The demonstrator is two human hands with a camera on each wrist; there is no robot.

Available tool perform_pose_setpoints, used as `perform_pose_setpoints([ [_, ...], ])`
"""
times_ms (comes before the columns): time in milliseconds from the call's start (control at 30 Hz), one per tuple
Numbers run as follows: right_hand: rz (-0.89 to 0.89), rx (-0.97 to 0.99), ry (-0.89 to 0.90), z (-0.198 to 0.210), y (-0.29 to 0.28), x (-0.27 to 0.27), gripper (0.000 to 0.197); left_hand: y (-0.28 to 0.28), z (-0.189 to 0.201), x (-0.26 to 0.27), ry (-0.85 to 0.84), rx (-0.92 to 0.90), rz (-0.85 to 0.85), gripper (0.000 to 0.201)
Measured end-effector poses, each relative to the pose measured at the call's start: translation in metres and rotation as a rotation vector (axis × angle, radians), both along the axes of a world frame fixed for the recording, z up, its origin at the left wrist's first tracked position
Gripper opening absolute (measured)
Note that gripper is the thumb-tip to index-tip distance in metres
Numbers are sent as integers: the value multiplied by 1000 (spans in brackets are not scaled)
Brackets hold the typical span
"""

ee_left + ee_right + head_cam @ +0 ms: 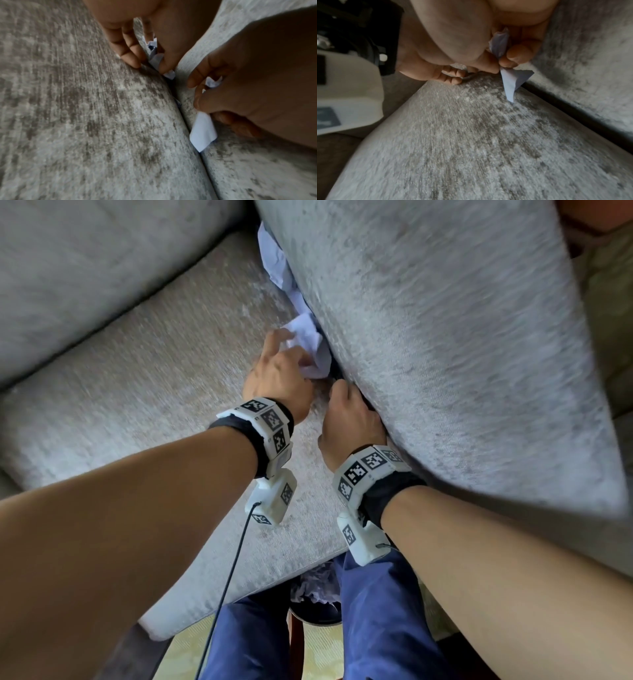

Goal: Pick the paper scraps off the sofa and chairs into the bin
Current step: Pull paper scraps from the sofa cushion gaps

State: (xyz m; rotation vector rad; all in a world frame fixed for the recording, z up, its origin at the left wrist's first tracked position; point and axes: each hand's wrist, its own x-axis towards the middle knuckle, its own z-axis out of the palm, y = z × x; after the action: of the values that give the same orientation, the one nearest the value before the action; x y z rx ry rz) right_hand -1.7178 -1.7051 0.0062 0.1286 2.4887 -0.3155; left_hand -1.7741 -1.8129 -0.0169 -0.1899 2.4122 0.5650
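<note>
Crumpled white paper point(310, 344) lies in the gap between the grey sofa seat point(154, 378) and a big grey cushion point(445, 337). My left hand point(294, 350) curls over it, and in the left wrist view my left hand point(149, 66) has that paper point(155, 59) between its fingers. Just to the right, my right hand point(339, 388) is pressed against the cushion's edge. My right hand point(500, 65) pinches a flat white scrap point(513, 83), with more paper point(500, 43) tucked in its palm. The same scrap point(203, 132) hangs over the crevice.
More white paper point(274, 258) is wedged further up under the cushion's edge. The bin point(315, 619), with several scraps inside, stands on the floor between my blue-trousered legs, below the seat's front edge. A sofa backrest point(85, 268) rises at the left.
</note>
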Motion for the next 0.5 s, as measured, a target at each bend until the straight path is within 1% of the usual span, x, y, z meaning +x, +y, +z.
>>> perform_pose_setpoints([
  [67,-10,-9,-9,-1,-1,-1,33,0,0,-1,8,-28,-24,13],
  [133,-13,-12,-14,-2,-1,-1,33,-1,-1,0,9,-47,-37,8],
  [267,-15,-6,-22,-1,-2,-2,32,-4,-4,1,3,-80,-83,9],
  [400,-21,-11,-42,-1,-1,-3,32,-6,-2,6,12,-49,-97,7],
  [500,-18,-34,-75,0,-3,-3,29,-10,1,15,33,-47,-97,11],
])
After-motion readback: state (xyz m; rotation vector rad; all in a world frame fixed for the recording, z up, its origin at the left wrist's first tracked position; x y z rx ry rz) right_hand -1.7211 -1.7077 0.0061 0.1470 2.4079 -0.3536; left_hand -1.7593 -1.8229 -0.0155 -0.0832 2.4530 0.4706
